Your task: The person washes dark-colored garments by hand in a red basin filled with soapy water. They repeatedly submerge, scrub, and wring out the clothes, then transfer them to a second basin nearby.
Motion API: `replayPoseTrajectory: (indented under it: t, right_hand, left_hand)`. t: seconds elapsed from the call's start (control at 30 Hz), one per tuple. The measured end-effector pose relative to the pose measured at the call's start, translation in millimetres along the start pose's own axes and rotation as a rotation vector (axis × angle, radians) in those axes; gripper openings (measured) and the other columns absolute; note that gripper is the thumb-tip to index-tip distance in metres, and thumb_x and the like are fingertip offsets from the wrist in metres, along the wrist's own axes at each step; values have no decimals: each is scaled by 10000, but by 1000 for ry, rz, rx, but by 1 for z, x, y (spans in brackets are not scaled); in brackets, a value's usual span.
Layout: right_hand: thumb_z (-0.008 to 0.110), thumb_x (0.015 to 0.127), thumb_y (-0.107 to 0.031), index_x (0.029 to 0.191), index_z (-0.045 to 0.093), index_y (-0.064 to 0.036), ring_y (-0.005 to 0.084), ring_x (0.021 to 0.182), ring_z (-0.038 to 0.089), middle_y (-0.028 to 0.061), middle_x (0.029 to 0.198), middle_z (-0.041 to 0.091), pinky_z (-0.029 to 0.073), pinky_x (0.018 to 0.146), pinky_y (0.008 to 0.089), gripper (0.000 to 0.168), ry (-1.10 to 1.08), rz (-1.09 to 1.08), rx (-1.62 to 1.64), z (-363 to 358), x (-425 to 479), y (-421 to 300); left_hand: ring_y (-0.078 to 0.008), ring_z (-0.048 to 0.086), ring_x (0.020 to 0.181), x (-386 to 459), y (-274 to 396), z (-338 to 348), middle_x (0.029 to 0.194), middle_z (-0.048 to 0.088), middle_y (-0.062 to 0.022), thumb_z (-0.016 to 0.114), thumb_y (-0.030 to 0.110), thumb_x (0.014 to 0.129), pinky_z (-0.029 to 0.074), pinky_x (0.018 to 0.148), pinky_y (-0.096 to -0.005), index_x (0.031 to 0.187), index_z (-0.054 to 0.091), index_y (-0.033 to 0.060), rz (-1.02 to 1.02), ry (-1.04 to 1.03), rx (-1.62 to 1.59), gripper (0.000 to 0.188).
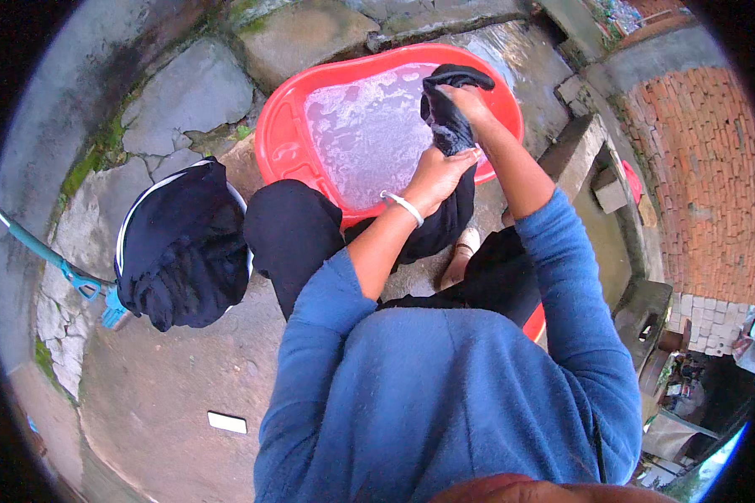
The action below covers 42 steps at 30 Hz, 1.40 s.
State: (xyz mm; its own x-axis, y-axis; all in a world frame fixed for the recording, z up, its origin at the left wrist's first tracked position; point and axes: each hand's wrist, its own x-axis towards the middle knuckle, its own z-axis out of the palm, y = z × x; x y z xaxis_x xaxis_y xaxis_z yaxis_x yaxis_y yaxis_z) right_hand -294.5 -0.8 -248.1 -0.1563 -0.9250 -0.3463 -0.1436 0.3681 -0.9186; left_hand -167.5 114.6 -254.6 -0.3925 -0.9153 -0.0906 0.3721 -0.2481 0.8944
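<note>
A red plastic tub [287, 94] of soapy water [377, 132] stands before me on the ground. Over its right side, both my hands grip a wet black cloth garment [453, 135]. My left hand [434, 179], with a white bracelet at the wrist, holds its lower end. Farther up the cloth, my right hand [469, 104] is closed around it near the tub's far right rim. A dark end of the cloth sticks out beyond the right hand. How much of it hangs beneath my hands cannot be told.
To the left, a white-rimmed basin [124, 226] is heaped with dark clothes [189, 258]. A teal-handled tool [44, 251] lies beside it. A white-faced flat object [227, 422] rests on the concrete. Broken stone slabs [189, 94] lie beyond; a concrete trough [604, 232] stands at right.
</note>
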Motion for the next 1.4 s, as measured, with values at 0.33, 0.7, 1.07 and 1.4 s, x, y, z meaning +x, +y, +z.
replayPoseTrajectory:
  t: [0.33,0.7,1.07,1.4]
  right_hand:
    - [655,732,-351,946,662,40,404,927,628,278,948,641,491,849,419,446,229,-265,-1111,23,-3,-17]
    - [560,815,-483,1071,626,7,331,877,664,218,955,665,505,728,451,557,33,-235,-652,24,-40,-40]
    - [442,831,-692,995,599,-63,217,672,572,77,806,619,471,615,343,669,-115,53,944,1,-70,59]
    - [564,852,-375,996,621,14,308,678,645,184,838,666,543,642,406,419,-403,-98,1456,-25,25,0]
  left_hand:
    - [-364,617,958,3,6,-4,1004,628,-253,646,459,803,473,824,-428,1092,497,-98,-8,82,623,644]
    - [-282,655,760,50,6,-36,909,660,-135,449,625,868,547,692,-407,1112,581,74,-211,-141,-863,616]
    - [-172,628,707,32,22,-22,835,658,-46,470,460,913,510,631,-297,1012,642,64,-336,-44,-834,442]
    - [-153,506,627,-6,61,34,803,521,-28,481,608,867,463,586,-302,1032,516,96,-371,-354,-728,539]
